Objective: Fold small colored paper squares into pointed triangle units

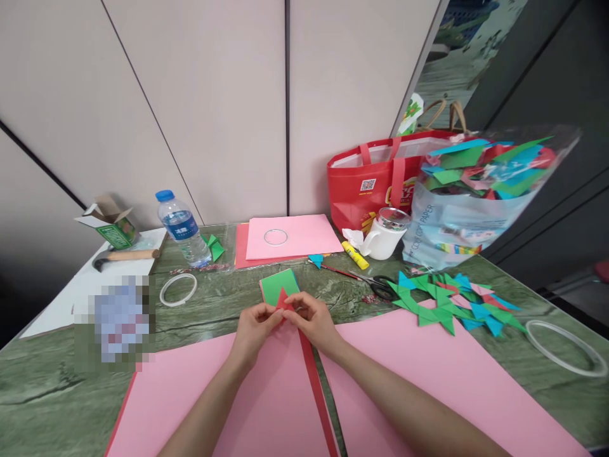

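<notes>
The left hand (253,327) and the right hand (313,319) meet over the middle of the green table (52,387), a little in from its near edge. Both are closed in a pinch on a small red paper piece (284,300), which sits between the fingertips of the two hands, the left holding its left side and the right its right side. The piece is bright red and folded to a triangle; only its upper part shows above the fingers. Its tip points away from the person, toward the far edge of the table, so its long axis appears to run near to far.

Just beyond the tip lies a small stack of green paper squares (279,285). Under the hands lie large pink sheets (266,406), with a long red strip (316,387) running from the hands back to the near edge. Toward the right edge lies a heap of green and blue folded triangles (447,304), with scissors (375,284) just beside it. A water bottle (182,228) stands near the far left corner.
</notes>
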